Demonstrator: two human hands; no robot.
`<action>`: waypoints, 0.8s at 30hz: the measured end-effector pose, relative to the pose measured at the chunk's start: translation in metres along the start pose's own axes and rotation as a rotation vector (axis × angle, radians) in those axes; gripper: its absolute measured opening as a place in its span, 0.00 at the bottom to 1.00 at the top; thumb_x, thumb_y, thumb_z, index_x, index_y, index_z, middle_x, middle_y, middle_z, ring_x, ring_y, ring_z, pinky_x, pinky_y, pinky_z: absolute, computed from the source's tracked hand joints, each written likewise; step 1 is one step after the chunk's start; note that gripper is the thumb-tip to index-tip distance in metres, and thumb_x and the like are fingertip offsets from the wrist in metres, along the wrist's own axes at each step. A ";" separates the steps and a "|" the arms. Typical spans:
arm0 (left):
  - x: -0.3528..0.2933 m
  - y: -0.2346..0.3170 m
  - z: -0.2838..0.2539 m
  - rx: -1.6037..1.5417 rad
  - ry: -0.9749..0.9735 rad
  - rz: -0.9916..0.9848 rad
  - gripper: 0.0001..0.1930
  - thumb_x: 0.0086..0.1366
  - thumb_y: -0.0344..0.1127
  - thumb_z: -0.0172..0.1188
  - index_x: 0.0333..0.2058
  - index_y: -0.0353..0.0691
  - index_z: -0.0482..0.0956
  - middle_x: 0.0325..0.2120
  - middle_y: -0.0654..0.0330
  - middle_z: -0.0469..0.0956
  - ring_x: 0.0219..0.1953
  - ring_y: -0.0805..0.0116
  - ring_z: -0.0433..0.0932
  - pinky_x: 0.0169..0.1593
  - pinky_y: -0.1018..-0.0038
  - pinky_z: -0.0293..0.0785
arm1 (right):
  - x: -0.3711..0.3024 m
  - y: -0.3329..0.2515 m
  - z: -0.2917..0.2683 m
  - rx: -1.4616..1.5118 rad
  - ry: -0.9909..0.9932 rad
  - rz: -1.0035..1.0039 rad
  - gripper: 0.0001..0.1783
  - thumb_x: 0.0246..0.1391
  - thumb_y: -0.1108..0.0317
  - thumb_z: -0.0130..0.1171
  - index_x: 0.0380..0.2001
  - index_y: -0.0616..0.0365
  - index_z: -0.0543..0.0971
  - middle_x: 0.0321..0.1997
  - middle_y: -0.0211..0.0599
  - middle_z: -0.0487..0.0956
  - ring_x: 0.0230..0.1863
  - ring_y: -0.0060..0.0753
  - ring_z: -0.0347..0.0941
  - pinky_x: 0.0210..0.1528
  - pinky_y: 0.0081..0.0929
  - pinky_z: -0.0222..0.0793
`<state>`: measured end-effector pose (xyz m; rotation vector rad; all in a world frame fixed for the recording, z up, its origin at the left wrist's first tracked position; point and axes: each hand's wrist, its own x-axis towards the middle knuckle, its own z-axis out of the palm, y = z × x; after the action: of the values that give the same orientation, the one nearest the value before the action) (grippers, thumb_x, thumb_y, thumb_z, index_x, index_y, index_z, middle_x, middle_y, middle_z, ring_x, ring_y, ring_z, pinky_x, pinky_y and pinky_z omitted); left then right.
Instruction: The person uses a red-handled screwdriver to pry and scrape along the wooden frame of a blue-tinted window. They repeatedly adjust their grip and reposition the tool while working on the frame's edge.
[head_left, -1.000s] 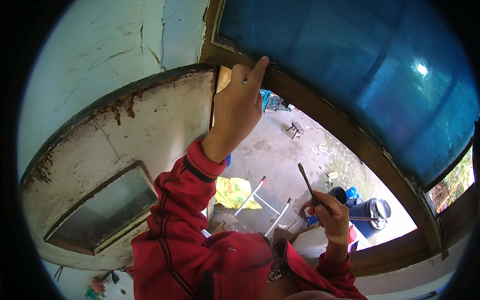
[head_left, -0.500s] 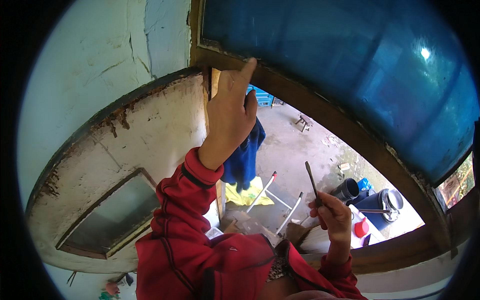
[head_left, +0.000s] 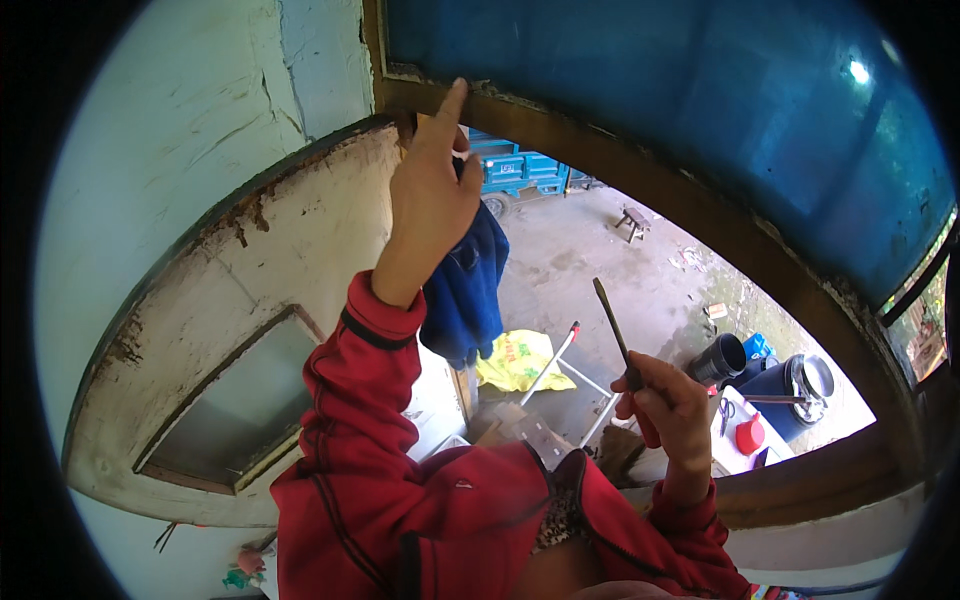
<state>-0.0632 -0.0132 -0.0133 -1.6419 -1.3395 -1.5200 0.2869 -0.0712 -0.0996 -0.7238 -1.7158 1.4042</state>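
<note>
In the head view two hands showed, both in red sleeves. The left hand [head_left: 432,195] reached up at upper centre, its fingers stretched flat and its forefinger tip touching the brown wooden frame [head_left: 640,165] under the blue pane [head_left: 680,90]; a small pale piece [head_left: 458,152] sat just behind the fingers at the frame's corner, but whether the hand gripped it could not be told. The right hand [head_left: 668,405], at lower right, had its fingers curled tight around one thin dark tool [head_left: 612,325], whose blade pointed up and left, well apart from the frame. One white door [head_left: 230,330] with one inset panel filled the left. One blue cloth [head_left: 465,290] hung just beside the left wrist. Below, on the ground, lay one yellow bag [head_left: 515,360], one black bucket [head_left: 722,358], one blue barrel [head_left: 790,385] and one small stool [head_left: 632,222]; one blue cart [head_left: 520,172] stood beyond.

Against the frame half a second before, the left hand remained at the frame's corner, the view had tilted so that the cart and more of the cloth came into sight, and the tool kept much the same tilt.
</note>
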 end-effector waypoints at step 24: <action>0.015 0.047 0.017 0.132 0.030 0.115 0.24 0.55 0.27 0.70 0.52 0.44 0.78 0.39 0.55 0.76 0.41 0.55 0.80 0.43 0.65 0.78 | -0.033 -0.019 -0.023 -0.047 0.050 -0.195 0.25 0.62 0.83 0.51 0.63 0.66 0.74 0.44 0.48 0.85 0.32 0.22 0.81 0.23 0.13 0.69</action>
<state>-0.0154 -0.0114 0.0085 -1.5793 -1.2784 -1.3550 0.3243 -0.0901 -0.0868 -0.5940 -1.7354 1.2061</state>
